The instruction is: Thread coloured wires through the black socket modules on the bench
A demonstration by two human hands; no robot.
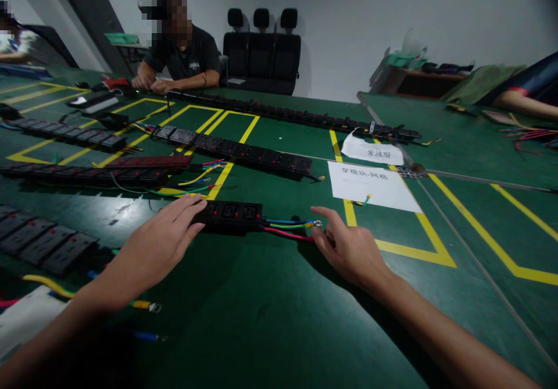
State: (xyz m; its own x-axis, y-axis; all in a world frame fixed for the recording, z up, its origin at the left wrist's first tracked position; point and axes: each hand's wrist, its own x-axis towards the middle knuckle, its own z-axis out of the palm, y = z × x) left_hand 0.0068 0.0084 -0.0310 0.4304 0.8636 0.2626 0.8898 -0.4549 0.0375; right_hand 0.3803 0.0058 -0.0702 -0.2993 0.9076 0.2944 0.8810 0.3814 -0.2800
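Observation:
A short black socket strip (240,216) with red dots lies before me on the green table. My left hand (168,232) is laid over its left end, fingers across the top and thumb along the near side, gripping it. Blue, green-yellow and red wires (288,225) come out of the right end. Beside their tips is my right hand (346,243), its forefinger stretched out and apart from the thumb, the other fingers curled. A metal ring terminal (318,224) shows just by the thumb. The red wire's tip is hidden at that thumb.
Longer socket strips (235,148) lie beyond and to the left. White paper sheets (370,186) with writing lie at right, a small yellow-green wire (366,200) on one. Yellow tape (414,252) marks the table. A co-worker (185,57) sits across; another person's arm (527,104) is at right.

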